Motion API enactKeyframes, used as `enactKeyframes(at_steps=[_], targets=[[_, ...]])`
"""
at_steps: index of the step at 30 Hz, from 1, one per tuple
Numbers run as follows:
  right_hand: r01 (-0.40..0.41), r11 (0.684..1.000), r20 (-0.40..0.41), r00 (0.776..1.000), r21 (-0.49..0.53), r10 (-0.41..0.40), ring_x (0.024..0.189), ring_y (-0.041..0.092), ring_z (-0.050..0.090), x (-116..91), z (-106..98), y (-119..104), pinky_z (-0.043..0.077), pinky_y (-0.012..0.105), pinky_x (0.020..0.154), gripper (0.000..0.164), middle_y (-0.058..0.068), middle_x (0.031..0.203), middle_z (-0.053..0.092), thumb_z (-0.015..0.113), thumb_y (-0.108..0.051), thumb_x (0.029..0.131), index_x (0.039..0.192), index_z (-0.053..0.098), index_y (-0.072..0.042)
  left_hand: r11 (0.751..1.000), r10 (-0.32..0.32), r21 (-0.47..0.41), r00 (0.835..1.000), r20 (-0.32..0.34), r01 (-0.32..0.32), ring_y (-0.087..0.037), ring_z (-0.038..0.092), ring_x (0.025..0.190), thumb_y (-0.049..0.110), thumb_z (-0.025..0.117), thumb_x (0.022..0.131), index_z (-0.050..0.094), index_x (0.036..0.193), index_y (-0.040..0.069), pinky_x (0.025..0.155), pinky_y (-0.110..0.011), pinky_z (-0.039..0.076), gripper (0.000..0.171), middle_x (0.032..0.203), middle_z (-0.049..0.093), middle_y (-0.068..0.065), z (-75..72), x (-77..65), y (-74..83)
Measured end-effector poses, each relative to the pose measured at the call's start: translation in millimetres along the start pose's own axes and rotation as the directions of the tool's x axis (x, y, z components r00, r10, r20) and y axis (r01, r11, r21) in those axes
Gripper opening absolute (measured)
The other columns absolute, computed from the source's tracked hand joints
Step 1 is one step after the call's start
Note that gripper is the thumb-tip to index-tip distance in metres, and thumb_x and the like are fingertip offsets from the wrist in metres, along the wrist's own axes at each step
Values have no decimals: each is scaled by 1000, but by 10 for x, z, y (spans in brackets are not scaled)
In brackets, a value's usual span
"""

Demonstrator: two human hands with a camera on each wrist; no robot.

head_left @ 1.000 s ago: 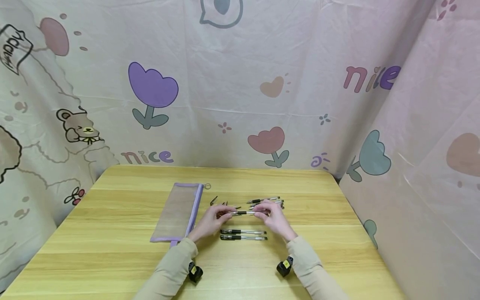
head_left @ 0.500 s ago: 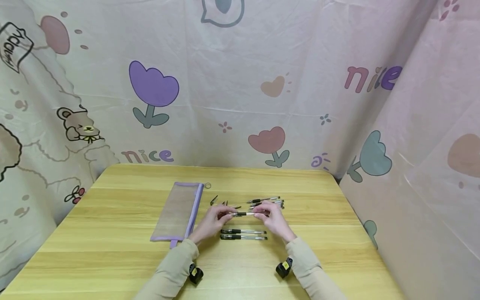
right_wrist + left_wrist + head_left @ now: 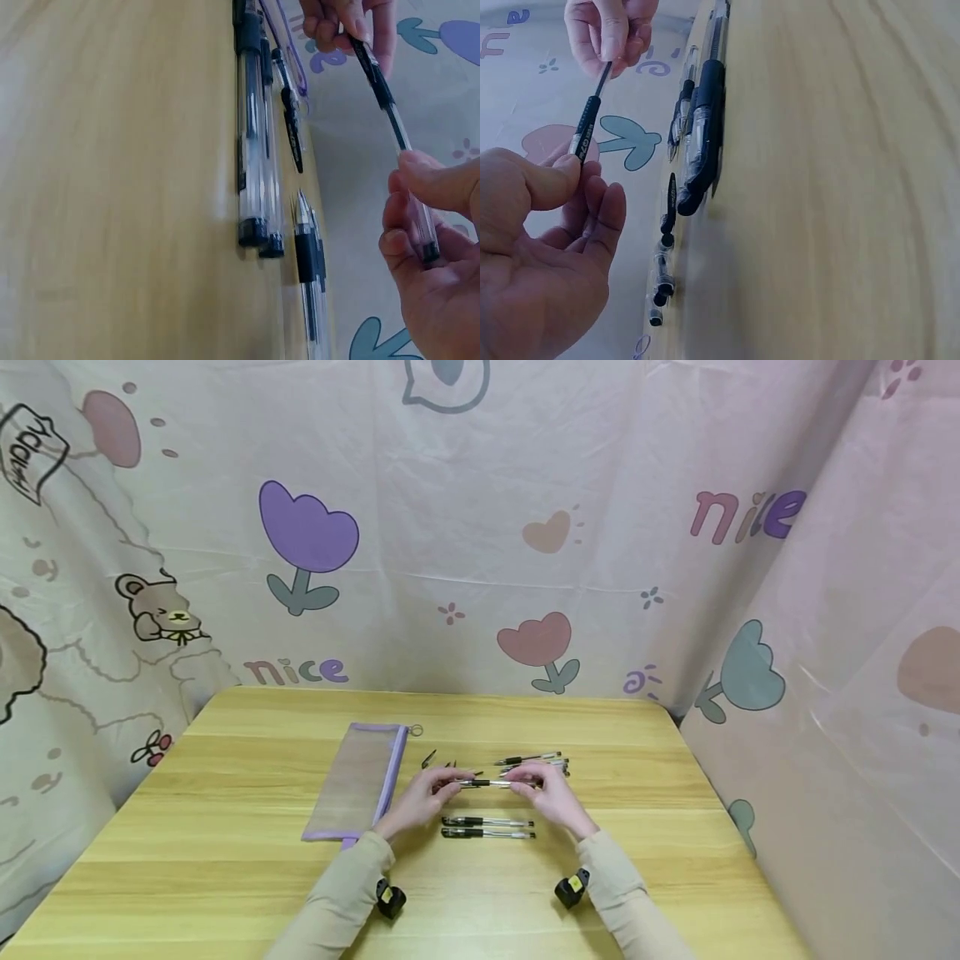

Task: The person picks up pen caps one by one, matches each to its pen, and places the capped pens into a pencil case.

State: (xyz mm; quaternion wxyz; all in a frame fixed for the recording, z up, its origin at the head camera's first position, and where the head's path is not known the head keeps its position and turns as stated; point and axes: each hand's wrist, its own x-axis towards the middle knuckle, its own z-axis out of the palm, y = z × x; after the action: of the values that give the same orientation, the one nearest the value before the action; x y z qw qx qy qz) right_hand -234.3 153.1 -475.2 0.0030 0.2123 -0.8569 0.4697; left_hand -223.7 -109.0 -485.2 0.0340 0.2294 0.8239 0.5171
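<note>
Between my two hands a clear-barrelled gel pen with a black grip is held level above the table. My left hand pinches its cap end between thumb and fingers; a black clip with pale lettering shows beside the thumb in the left wrist view. At the other end, my right hand grips the clear barrel near its black end plug. Closer to me lie two capped pens, side by side. Behind my right hand several uncapped pens lie together. Loose caps lie behind my left hand, partly hidden by it.
A flat mesh zip pouch with purple edging lies left of my left hand, its ring at the far corner. The wooden table meets a printed cloth backdrop at the back and sides.
Both hands keep hold of the pen and barely move. The pen's black grip sits slightly further left, closer to my left fingers, than before.
</note>
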Motion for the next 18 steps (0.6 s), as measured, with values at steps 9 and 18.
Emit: enactKeyframes(at_steps=[9,18], targets=[[-59,998,1,998,18,59,86,11,64,-69,-132,220,53,17,74,15,17,105,73,70,0,89,103,74,0,998,-56,37,998,-30,58,-34,62,116,1,58,97,70,121,5,101,-47,51,26,124,69,-16,-39,-42,-65],[-68,995,32,997,-75,71,82,8,63,-121,-153,318,54,19,74,11,12,97,74,72,0,87,96,75,-3,982,-80,165,991,-111,98,-13,64,85,8,72,90,76,102,7,75,-21,52,13,98,74,-8,33,-39,-135]])
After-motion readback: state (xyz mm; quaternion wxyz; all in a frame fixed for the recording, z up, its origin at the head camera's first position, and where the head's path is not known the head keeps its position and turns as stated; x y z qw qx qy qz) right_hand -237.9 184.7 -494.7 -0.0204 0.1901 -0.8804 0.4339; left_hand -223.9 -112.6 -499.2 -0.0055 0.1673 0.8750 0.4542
